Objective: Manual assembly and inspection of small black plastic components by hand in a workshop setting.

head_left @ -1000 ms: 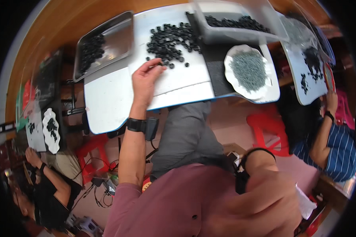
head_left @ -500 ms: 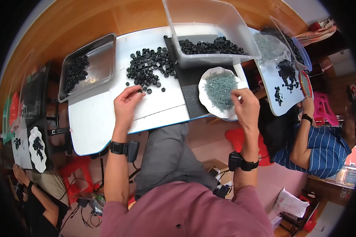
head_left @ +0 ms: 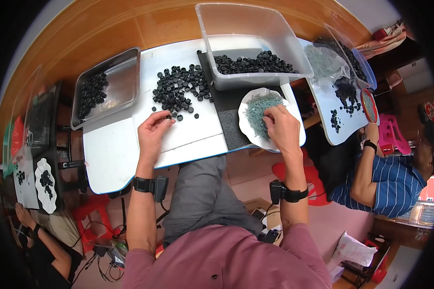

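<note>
My left hand (head_left: 152, 135) is closed in a pinch on a small round black cap (head_left: 169, 116), low over the table. Just beyond it spreads a loose heap of such black caps (head_left: 178, 91) on the white tabletop (head_left: 193, 132). At the right, my right hand (head_left: 283, 127) reaches over a white scalloped plate (head_left: 247, 129) piled with thin grey-green screws (head_left: 261, 108). Its fingertips are pressed together at the pile; whatever lies between them is hidden.
A metal tray (head_left: 125, 98) with black caps stands at the left. Behind the plate, a large clear plastic bin (head_left: 255, 82) holds more caps, on a dark mat (head_left: 234, 127). A person in a striped blue shirt (head_left: 388, 185) works at the right; another person's arm (head_left: 53, 248) shows at lower left.
My right hand has moved left and inward over the screw pile, from the plate's right edge. The left hand stays beside the cap heap, still pinching a cap. The whole view has shifted slightly.
</note>
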Motion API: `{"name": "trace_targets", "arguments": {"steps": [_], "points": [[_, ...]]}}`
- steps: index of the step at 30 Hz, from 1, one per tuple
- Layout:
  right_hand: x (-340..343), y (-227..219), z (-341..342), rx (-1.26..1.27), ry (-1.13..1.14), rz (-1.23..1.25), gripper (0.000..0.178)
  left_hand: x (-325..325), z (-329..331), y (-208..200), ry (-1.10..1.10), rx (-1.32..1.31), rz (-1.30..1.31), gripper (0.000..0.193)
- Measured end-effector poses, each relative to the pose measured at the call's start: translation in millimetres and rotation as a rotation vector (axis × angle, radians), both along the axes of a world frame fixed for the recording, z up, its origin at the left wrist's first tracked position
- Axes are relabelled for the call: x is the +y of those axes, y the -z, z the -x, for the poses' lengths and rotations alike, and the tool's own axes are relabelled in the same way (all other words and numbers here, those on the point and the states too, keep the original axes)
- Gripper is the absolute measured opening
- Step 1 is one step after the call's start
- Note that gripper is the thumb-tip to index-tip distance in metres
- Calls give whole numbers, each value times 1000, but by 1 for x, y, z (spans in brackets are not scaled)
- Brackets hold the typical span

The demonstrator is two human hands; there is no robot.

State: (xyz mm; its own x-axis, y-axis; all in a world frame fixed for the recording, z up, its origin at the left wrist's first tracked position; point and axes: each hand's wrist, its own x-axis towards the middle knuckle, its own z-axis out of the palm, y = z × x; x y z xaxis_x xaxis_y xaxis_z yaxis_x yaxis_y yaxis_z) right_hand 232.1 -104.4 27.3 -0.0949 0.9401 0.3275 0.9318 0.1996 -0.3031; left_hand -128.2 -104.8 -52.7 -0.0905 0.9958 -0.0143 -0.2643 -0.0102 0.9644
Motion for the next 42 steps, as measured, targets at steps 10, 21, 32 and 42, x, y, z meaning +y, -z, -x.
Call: {"name": "trace_targets", "arguments": {"steps": [10, 21, 32, 42], "points": [[-7, -2, -7, 75, -38, -83, 7, -1, 2, 0, 9, 30, -13, 23], [-10, -7, 1, 80, -62, 40, 17, -1, 3, 2, 8, 36, -6, 23], [-9, -1, -5, 53, -65, 24, 11, 0, 1, 1, 14, 19, 1, 23], [-10, -5, 10, 684, 47, 129, 6, 0, 0, 2, 7, -39, -3, 24]]}}
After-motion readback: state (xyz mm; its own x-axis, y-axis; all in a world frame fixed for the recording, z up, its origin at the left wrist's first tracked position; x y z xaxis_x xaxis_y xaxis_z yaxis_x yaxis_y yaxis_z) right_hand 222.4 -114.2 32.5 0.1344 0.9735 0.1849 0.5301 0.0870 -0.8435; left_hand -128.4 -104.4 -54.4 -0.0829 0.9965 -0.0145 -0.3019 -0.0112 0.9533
